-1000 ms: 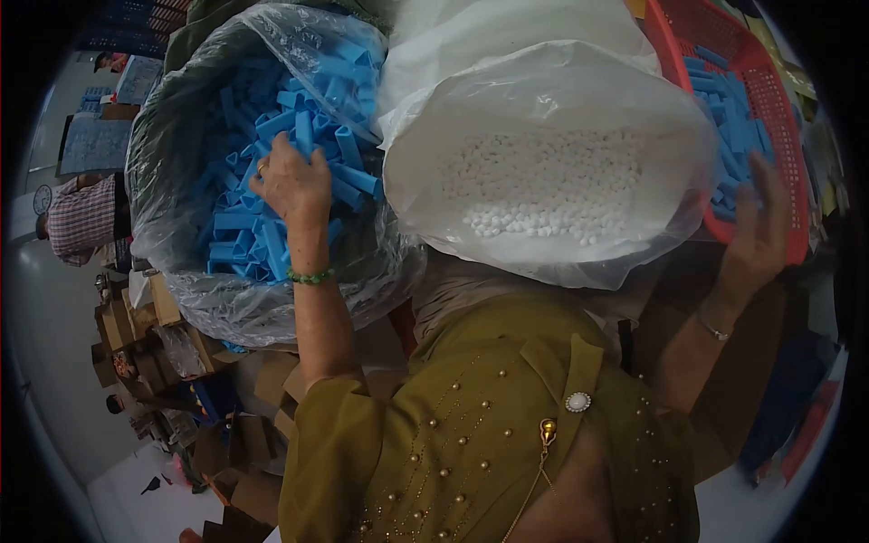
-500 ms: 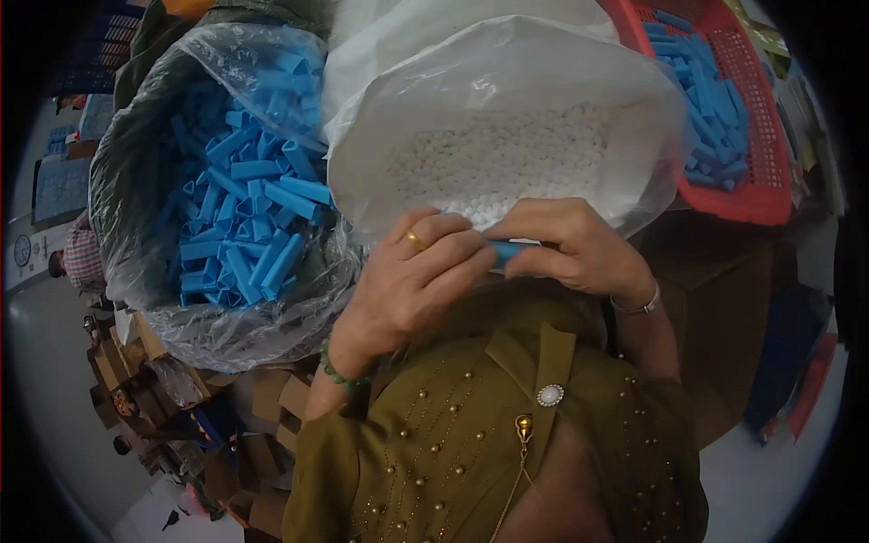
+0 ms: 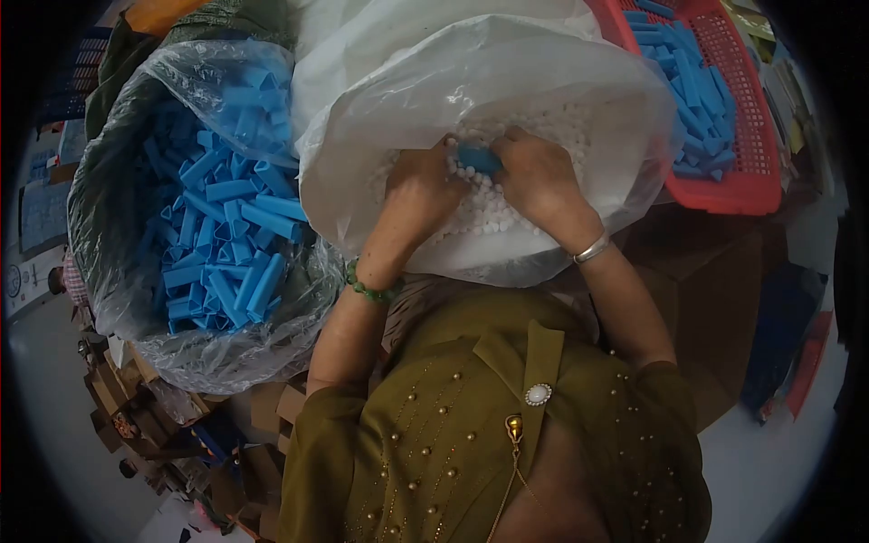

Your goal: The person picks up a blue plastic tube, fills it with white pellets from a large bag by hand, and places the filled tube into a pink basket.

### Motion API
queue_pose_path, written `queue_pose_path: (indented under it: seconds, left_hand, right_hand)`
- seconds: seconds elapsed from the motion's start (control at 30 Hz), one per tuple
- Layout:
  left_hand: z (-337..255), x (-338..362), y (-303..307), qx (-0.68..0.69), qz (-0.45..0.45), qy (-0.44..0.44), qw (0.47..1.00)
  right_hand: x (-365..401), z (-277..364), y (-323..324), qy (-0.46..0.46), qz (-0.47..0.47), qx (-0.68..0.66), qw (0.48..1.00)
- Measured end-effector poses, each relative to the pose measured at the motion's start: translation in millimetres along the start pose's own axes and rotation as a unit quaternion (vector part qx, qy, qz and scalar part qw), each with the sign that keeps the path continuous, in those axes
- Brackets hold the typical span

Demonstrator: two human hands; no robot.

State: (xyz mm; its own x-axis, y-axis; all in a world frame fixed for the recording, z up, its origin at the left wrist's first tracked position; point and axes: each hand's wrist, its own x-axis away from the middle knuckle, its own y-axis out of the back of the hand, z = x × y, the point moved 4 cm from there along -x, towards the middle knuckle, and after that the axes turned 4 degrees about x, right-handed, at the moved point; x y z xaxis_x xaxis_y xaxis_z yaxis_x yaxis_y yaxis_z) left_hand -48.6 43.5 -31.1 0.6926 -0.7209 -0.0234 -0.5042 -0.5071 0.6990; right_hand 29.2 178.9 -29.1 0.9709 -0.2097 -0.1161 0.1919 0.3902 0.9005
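Both hands are inside a white bag [image 3: 489,68] of small white balls [image 3: 493,213]. My right hand [image 3: 539,176] has its fingers closed around a blue piece [image 3: 480,158], which lies between the two hands. My left hand [image 3: 424,188] is curled at the balls beside the piece's left end; its fingertips are hidden, so whether it holds anything does not show. To the left, a clear plastic bag [image 3: 118,308] holds several blue tubes [image 3: 217,240], some showing triangular ends.
A red basket [image 3: 760,136] with several blue pieces [image 3: 697,100] stands at the upper right. Cardboard boxes [image 3: 683,317] are at the right and lower left. Part of a person [image 3: 74,279] in a checked shirt shows at the far left.
Both hands have moved up and forward, from the bag's near edge into the white balls, with the blue piece. The view has shifted slightly.
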Motion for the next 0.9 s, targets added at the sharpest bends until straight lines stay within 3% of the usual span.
queue_pose_path:
  seconds: [0.03, 0.1, 0.13, 0.2, 0.3, 0.33, 0.4, 0.5, 0.73, 0.8, 0.83, 0.9]
  left_hand:
    - [0.5, 0.4, 2.3, 0.0, 0.0, 0.001, 1.0]
    - [3.1, 4.0, 12.6, 0.189, -0.018, 0.064, 0.98]
    - [-2.0, 6.8, 17.1, 0.19, -0.015, 0.066, 0.98]
    - [-6.9, 15.2, 18.8, 0.384, 0.02, 0.184, 0.905]
    - [-15.8, 18.9, 20.3, 0.456, 0.003, 0.161, 0.875]
    - [-15.9, 18.2, 19.2, 0.456, 0.003, 0.161, 0.875]
    - [-24.6, 13.6, 24.1, 0.297, -0.02, 0.027, 0.954]
    - [-39.5, 13.6, 29.9, 0.184, -0.058, -0.04, 0.98]
    - [-36.4, 16.8, 29.0, 0.235, -0.035, -0.078, 0.968]
    - [-32.8, 16.1, 27.0, 0.297, -0.021, -0.078, 0.951]
    - [-35.4, 17.1, 27.0, 0.297, -0.019, -0.079, 0.951]
    - [-35.9, 17.9, 26.3, 0.435, -0.026, 0.02, 0.9]
  right_hand:
    - [0.1, -2.2, 1.2, 0.0, 0.0, -0.001, 1.0]
    - [3.0, -7.3, 9.6, 0.012, -0.014, -0.135, 0.991]
    - [4.0, -6.4, 16.2, 0.008, -0.012, -0.135, 0.991]
    - [8.1, -8.4, 23.0, -0.093, 0.065, -0.307, 0.945]
    - [12.3, -8.7, 23.0, -0.094, 0.047, -0.313, 0.944]
    - [13.6, -8.9, 20.9, -0.094, 0.047, -0.313, 0.944]
    - [15.3, -7.5, 20.2, -0.062, 0.016, -0.27, 0.961]
    - [16.4, -6.4, 22.0, -0.062, -0.001, -0.279, 0.958]
    - [22.2, -4.1, 20.4, -0.102, 0.054, -0.41, 0.905]
    - [26.4, -6.1, 9.9, -0.131, 0.066, -0.519, 0.842]
    - [28.1, -5.3, 9.7, -0.131, 0.064, -0.519, 0.842]
    - [30.4, -4.1, 13.5, -0.126, 0.02, -0.524, 0.842]
